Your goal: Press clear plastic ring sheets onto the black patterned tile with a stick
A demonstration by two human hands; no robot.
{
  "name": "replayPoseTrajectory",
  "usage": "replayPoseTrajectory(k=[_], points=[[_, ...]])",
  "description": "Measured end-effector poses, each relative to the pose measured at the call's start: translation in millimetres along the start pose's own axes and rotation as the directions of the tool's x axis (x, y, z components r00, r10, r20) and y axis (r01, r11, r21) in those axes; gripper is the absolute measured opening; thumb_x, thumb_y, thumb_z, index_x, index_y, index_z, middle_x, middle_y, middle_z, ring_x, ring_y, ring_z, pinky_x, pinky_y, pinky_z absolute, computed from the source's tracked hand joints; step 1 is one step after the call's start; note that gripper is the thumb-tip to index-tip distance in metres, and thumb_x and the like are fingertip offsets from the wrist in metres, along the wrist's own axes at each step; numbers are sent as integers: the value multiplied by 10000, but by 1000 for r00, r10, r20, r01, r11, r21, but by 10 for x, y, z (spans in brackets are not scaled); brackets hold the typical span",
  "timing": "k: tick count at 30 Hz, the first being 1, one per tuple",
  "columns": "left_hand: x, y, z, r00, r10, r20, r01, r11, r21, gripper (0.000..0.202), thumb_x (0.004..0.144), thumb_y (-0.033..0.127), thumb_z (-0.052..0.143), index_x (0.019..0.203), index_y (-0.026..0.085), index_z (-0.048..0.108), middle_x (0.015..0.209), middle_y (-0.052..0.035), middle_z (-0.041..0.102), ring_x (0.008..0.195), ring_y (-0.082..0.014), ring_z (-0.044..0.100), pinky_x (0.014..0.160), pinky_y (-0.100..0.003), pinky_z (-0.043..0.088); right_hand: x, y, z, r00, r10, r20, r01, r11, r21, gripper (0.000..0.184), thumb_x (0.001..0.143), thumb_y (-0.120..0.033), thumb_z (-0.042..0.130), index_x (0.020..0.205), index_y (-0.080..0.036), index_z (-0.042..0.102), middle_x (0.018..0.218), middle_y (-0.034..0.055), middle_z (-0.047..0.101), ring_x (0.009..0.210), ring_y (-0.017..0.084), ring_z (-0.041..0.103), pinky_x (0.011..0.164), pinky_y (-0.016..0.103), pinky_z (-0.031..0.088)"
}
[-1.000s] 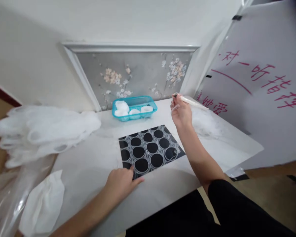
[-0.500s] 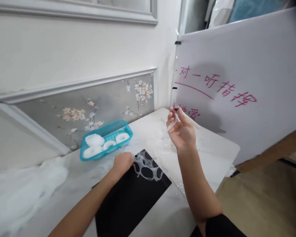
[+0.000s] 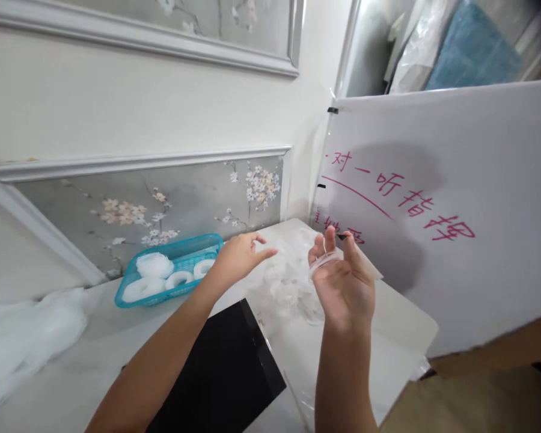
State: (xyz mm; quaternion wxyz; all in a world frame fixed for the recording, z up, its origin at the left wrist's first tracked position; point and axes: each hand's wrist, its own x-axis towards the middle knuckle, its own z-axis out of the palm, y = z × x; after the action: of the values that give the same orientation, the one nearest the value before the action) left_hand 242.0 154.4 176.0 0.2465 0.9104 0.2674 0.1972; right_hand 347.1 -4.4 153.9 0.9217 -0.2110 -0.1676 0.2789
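Observation:
My left hand (image 3: 238,258) reaches over the table with thumb and fingers apart and nothing between them. Beneath its wrist lies a flat black board (image 3: 225,367). To the right of that hand, a loose heap of whitish translucent rings (image 3: 293,291) rests on the table. My right hand (image 3: 345,285) is raised, palm up, pinching a small dark pointed piece (image 3: 342,236) between thumb and finger. A translucent ring (image 3: 325,260) hangs around other fingers of this hand.
A blue plastic basket (image 3: 122,293) with several white rolls stands against the wall. White filmy material (image 3: 31,343) is heaped at the left. A white board (image 3: 487,150) with red handwriting rises behind the table (image 3: 397,337) at the right.
The translucent rings that lay on the black board's far end are gone from it, and a heap shows on the table beyond. My left hand has moved forward and opened. The view has shifted.

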Motion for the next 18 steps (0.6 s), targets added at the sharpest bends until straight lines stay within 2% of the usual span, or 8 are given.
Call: replayPoseTrajectory(k=[4,7,9,11,14,15,16,18], points=[[-636,-15,-43,989,-107,-106,83,974,-212,376,829,517,534,1020,203,618,523,82,302,480,-91,309,495,-219,242,-32,190,106,975,202,88,-199,979,-42,39,830,-347,631,848,-327,660,1193,-49,632,1151,171,586,936,364,521],[-1028,-8,-41,975,-173,-142,118,935,-334,402,837,514,535,1091,207,591,527,89,263,475,-87,278,488,-216,235,-147,403,299,908,385,168,-383,923,-43,67,782,-328,681,814,-273,659,1224,-3,621,1172,221,573,948,386,501],[-1187,-38,-39,960,-222,-171,163,938,-306,387,821,513,558,1066,215,592,510,92,285,468,-89,300,488,-217,234,-266,589,433,836,503,218,-500,863,-73,100,741,-312,715,795,-244,665,1200,19,635,1148,234,584,913,363,510],[-1286,-116,-54,941,-285,-181,244,945,-217,335,810,504,563,974,215,606,499,84,356,465,-97,353,489,-222,242,-410,820,536,777,592,215,-585,805,-102,122,708,-282,742,790,-224,672,1139,29,662,1101,222,605,851,315,524],[-1407,-300,-118,911,-392,-129,394,919,-10,285,820,462,523,769,193,603,560,29,516,509,-125,472,496,-237,273,-638,1236,597,723,689,61,-689,725,-19,118,718,-228,735,810,-222,662,1019,2,693,954,160,654,741,247,533],[-1455,-370,-144,904,-417,-94,424,902,84,290,824,442,505,714,189,594,596,6,563,539,-141,511,503,-244,285,-712,1380,590,670,742,-18,-741,670,37,99,746,-235,715,819,-220,651,949,-5,699,864,141,669,701,238,534],[-1507,-439,-166,898,-436,-52,438,880,185,296,825,423,492,675,187,587,634,-17,601,571,-160,548,512,-253,299,-783,1519,569,581,808,-93,-804,588,91,81,781,-261,687,823,-212,638,858,-6,696,761,130,672,654,238,535],[-1623,-571,-187,891,-452,39,405,831,381,283,832,367,459,661,185,591,698,-53,649,629,-202,604,533,-276,332,-924,1768,500,342,918,-203,-911,377,167,165,843,-339,619,800,-180,608,649,-12,639,557,124,629,553,243,518]])
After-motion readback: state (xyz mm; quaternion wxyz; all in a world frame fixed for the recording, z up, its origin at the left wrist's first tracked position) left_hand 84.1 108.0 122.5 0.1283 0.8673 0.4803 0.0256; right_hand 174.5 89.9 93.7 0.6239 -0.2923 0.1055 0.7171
